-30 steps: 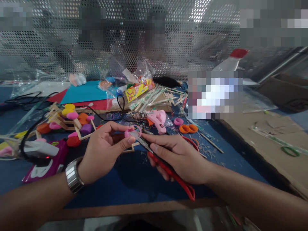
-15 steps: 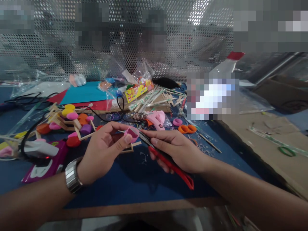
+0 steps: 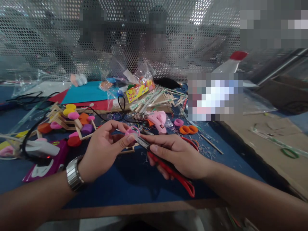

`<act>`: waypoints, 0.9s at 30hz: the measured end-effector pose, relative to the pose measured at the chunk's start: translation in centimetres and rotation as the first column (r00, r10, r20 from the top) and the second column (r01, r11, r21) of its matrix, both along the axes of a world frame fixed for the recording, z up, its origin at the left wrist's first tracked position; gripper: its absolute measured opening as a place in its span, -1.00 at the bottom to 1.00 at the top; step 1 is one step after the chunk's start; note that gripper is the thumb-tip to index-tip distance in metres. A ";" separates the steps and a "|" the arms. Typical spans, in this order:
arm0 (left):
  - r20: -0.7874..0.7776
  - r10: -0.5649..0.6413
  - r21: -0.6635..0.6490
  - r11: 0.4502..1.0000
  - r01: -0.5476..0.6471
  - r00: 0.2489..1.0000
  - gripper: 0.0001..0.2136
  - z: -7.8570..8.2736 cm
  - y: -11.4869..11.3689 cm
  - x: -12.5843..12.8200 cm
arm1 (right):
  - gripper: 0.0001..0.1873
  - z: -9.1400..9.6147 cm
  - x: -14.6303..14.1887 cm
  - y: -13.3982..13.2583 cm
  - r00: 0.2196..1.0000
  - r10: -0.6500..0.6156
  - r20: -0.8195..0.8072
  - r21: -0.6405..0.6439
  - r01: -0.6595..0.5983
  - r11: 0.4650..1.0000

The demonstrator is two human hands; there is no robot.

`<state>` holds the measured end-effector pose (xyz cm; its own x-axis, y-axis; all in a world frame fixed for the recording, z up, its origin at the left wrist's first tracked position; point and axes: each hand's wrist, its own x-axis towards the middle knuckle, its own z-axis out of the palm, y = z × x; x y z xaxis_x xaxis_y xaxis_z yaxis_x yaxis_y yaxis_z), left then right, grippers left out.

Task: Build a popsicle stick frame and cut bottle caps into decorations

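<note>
Between the thumb and fingers of my left hand (image 3: 106, 147) is a small pink plastic cap (image 3: 129, 132), with a thin pink rim loop standing up on its right side. My right hand (image 3: 180, 154) grips a pair of red-handled scissors (image 3: 166, 163). Their blades reach left to the cap and one lies against its rim, close to my left thumb. One red handle loop shows below my right hand and another behind it, so the scissors are parted. My left fingertips partly hide the cap.
A pink glue gun (image 3: 157, 121) lies behind my hands. To its right are a pink ring (image 3: 178, 122) and two orange rings (image 3: 189, 129). At left are a wooden stick frame (image 3: 69, 120) with coloured caps and a purple power strip (image 3: 57, 160). A bottle (image 3: 227, 65) stands back right.
The scissors' handles have spread apart, and a second red loop now shows behind my right hand. The pink cap has turned in my left fingers, and its rim loop shows more.
</note>
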<state>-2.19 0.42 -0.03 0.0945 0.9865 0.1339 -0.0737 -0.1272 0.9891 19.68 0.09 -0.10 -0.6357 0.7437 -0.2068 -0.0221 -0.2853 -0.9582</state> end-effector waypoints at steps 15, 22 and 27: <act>-0.120 -0.050 0.012 0.999 0.052 0.992 -0.83 0.7 -0.9 0.2 | -0.33 0.0 -0.1 -0.1 0.997 0.044 0.064 0.049 -0.047 0.998; -0.097 -0.159 -0.184 0.973 0.140 0.982 -0.73 0.8 -0.6 0.2 | -0.37 0.3 0.4 0.1 0.994 0.068 0.089 0.107 -0.077 0.991; -0.069 -0.150 -0.200 0.971 0.134 0.986 -0.67 0.5 -0.6 0.1 | -0.37 0.2 0.4 0.1 0.995 0.062 0.072 0.060 -0.066 0.996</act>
<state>-2.09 -0.15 0.51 0.2385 0.9684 -0.0730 0.0059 0.0738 0.9973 20.08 0.24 0.10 -0.6680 0.7147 -0.2075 0.0625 -0.2240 -0.9726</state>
